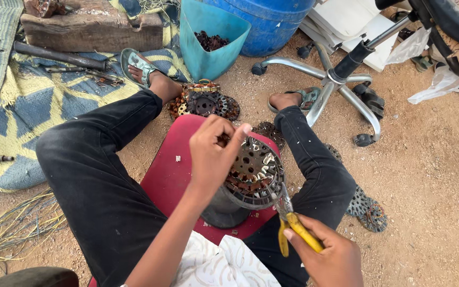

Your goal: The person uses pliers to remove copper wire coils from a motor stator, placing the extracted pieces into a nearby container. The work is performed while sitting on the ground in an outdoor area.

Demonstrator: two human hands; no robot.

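Left hand [212, 154] is gripping the top edge of the round stator [253, 172], fingers curled tight, steadying it on a dark stand over the red stool [168, 170]. Right hand [331, 258] is clenching the yellow pliers [292, 223], whose nose is touching the stator's rim. More stators [204, 101] are lying on the sand ahead.

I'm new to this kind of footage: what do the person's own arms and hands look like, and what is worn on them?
Both hands, left hand and right hand, are bare: no gloves, rings or watch visible. The forearms are uncovered too; no sleeve reaches them in view.
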